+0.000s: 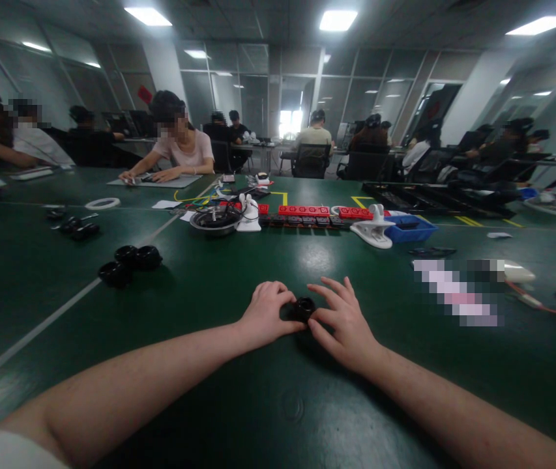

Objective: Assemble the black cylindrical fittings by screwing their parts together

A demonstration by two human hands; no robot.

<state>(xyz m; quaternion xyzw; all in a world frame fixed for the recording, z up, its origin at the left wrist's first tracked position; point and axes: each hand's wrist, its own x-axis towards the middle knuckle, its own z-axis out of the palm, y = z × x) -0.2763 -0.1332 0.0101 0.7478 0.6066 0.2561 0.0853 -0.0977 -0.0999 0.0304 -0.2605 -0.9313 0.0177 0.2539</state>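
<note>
A small round black part with a ring-like opening on top [305, 306] is between my hands, just above or on the green table [238, 404]. My left hand [268, 312] grips it from the left, with thumb and fingers closed round its side. From the right, my right hand [343, 322] pinches its edge with thumb and index finger, while the other fingers are spread and raised. Part of the black piece is hidden by my fingers. Farther left on the table sits a cluster of similar round black parts [131, 262].
Smaller black pieces [78, 227] and a white tape roll [102, 204] lie at the far left. Ahead are a metal bowl [215, 225], red power strips [304, 210], white clamp stands [374, 229] and a blue bin [412, 229]. A person [182, 146] works across the table.
</note>
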